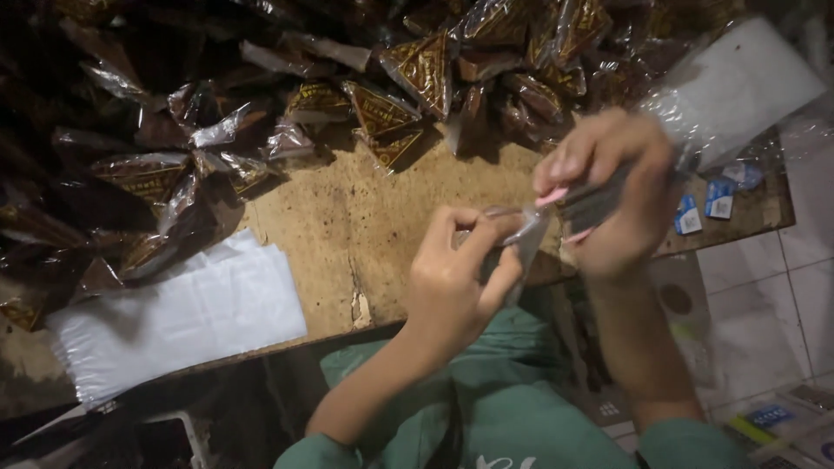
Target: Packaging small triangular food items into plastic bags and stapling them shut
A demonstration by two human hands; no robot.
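Clear plastic bag (526, 236) in both hands' closed grip, left hand (453, 282), right hand (617, 195), past the wooden board's (347, 226) near edge.

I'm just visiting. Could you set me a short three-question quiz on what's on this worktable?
1. True or false: the right hand holds a dark flat stack over the worn wooden table.
2. What lies at the table's near left corner? A) stack of clear plastic bags B) scissors C) a bowl
3. What fills the far side of the table?

Key: 1 true. 2 A. 3 A heap of dark brown triangular foil packets; the left hand pinches a clear wrapper.
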